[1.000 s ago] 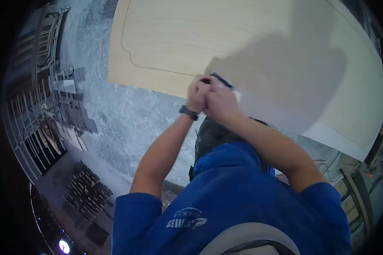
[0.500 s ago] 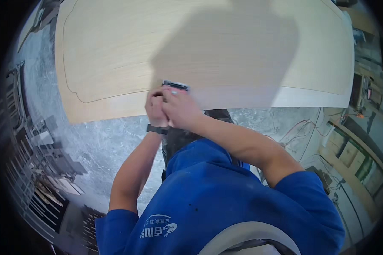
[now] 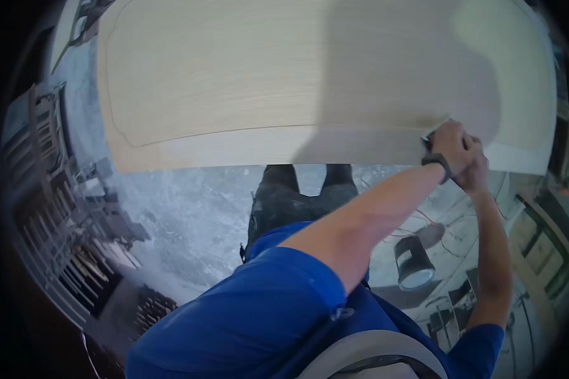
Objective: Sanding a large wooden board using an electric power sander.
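A large pale wooden panel with a thin dark curved line along its border spans the upper view. Near its right front edge, my left hand, with a dark band on the wrist, is closed over a small dark, silver-edged block-like hand tool. Most of that tool is hidden under the fingers, so its kind is unclear. Pressed close against the left hand is my right hand; its fingers are largely covered. A darker smudge marks the panel beside the tool.
Below the panel lies a dusty grey floor. A black cylinder stands at lower right, near reddish cables. Metal racks and rods fill the left side. Wooden frames are at the far right.
Both hands have swept right along the panel's front edge with the tool, from left of centre to near the right end. My left arm now crosses my body, and the shadow has shifted right.
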